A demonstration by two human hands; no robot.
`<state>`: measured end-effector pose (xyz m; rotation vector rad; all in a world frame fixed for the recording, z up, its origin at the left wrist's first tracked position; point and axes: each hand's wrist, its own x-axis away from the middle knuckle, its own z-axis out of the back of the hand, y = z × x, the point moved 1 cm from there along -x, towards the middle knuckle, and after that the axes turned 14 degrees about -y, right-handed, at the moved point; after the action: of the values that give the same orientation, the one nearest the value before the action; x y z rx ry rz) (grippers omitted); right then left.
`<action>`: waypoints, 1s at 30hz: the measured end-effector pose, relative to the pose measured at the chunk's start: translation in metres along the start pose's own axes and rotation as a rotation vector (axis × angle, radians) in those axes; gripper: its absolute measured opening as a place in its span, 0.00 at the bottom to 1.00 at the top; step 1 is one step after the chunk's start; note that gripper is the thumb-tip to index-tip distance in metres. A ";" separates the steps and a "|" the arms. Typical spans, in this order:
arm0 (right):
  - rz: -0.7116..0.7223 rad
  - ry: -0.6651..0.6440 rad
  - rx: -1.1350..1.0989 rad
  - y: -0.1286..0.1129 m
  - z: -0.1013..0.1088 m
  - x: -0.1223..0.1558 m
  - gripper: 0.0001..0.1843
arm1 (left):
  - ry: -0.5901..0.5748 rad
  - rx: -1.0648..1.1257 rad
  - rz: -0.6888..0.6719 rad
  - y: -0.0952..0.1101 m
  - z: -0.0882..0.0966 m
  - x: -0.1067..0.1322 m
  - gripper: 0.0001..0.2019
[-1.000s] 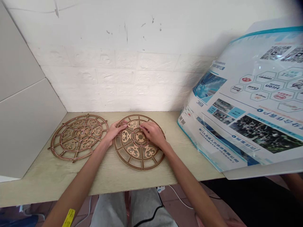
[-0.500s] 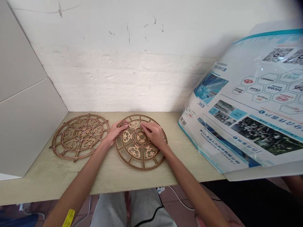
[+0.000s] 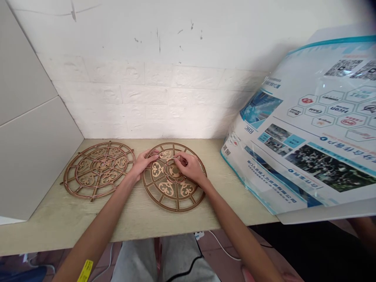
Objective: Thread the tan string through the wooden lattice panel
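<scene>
A round bronze-coloured openwork panel with scroll patterns and spokes lies on the bench before me. My left hand grips its upper left rim, thumb on top and fingers at the edge. Over the panel's centre, my right hand is closed in a pinch; what the fingertips hold is too small to tell. Thin copper-coloured wire curves around the hub just below those fingers. To the left lies a second round panel, with copper-coloured lines along its rings and spokes and small tabs at its rim.
The pale wooden bench runs along a white brick-patterned wall. A grey panel stands at the left. On the right leans a large printed plastic-covered sheet. Cables hang or lie below the bench edge.
The fingers of my right hand have shifted slightly at the panel's centre and curled more. My left hand keeps its grip on the rim, and both panels stay in place.
</scene>
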<state>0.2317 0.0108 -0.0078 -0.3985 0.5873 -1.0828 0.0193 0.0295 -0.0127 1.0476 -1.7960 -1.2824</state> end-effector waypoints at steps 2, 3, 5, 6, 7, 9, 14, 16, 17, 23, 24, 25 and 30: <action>-0.021 -0.046 -0.074 -0.003 0.003 0.000 0.18 | 0.004 -0.003 0.003 0.000 0.000 0.000 0.30; -0.020 -0.068 -0.115 -0.005 0.005 0.000 0.20 | 0.006 -0.003 0.004 0.000 0.000 0.000 0.30; -0.016 -0.110 -0.185 -0.006 0.007 -0.001 0.25 | 0.010 0.004 0.003 0.000 0.000 0.000 0.30; -0.018 -0.129 -0.210 -0.005 0.007 -0.002 0.27 | 0.012 0.011 -0.001 0.000 0.001 0.000 0.30; -0.023 -0.144 -0.228 -0.005 0.007 -0.002 0.28 | 0.012 0.016 -0.007 0.000 0.001 0.000 0.30; -0.039 -0.167 -0.252 -0.004 0.007 -0.003 0.29 | 0.011 0.020 -0.015 -0.001 0.002 0.000 0.30; -0.064 -0.184 -0.293 -0.005 0.006 -0.003 0.30 | 0.012 -0.010 -0.016 -0.001 0.003 0.000 0.30; -0.068 -0.192 -0.327 -0.006 0.007 -0.002 0.29 | 0.014 -0.018 -0.021 -0.001 0.003 0.001 0.30; -0.069 -0.199 -0.342 -0.006 0.007 -0.002 0.28 | 0.015 -0.018 -0.021 -0.002 0.003 0.000 0.30; -0.062 -0.200 -0.364 -0.005 0.008 -0.003 0.26 | 0.032 0.004 -0.016 -0.001 0.003 0.000 0.30; -0.060 -0.191 -0.362 -0.005 0.008 -0.003 0.26 | 0.032 0.009 -0.018 -0.001 0.002 0.000 0.29; -0.058 -0.181 -0.362 -0.006 0.008 -0.003 0.25 | 0.032 0.015 -0.020 0.000 0.001 0.000 0.29; -0.078 -0.121 -0.390 -0.008 0.010 -0.002 0.23 | 0.034 0.029 -0.011 0.002 -0.001 0.002 0.27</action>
<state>0.2315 0.0096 0.0049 -0.8262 0.6796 -1.0088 0.0187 0.0275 -0.0099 1.0898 -1.7902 -1.2412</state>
